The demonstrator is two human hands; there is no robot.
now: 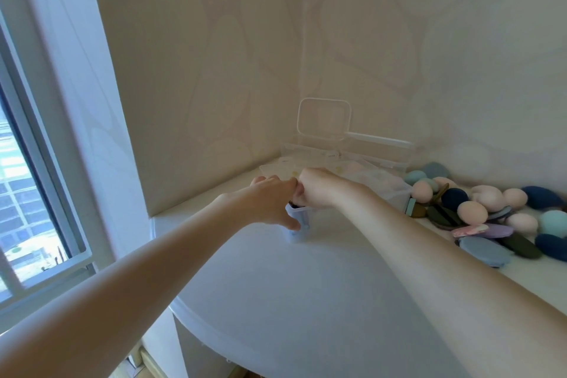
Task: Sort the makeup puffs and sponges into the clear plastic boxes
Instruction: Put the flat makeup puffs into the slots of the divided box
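Small clear plastic box [297,225] upright on the white tabletop [306,285], directly beneath both hands, near the corner of the room. Left hand [270,199] wrapped round the box's near side, thumb curled low across its front wall, fingers hidden behind. Right hand [316,187] arched over the box's open top, fingers bent downward and pressing on something dark [295,203] at the rim; impossible to tell what kind of piece, and the fingertips themselves out of sight. Just behind the hands, a larger clear plastic box [380,181] holding pale pieces, with its transparent lid [324,118] standing open against the patterned cream wall [214,55]. Well to the right of the hands, a loose pile of makeup puffs and sponges [497,212]: peach and teal egg-shaped sponges, navy rounded ones, flat olive, lilac and grey-blue puffs, lying on the tabletop and touching one another. At far left, a white-framed window [36,193].
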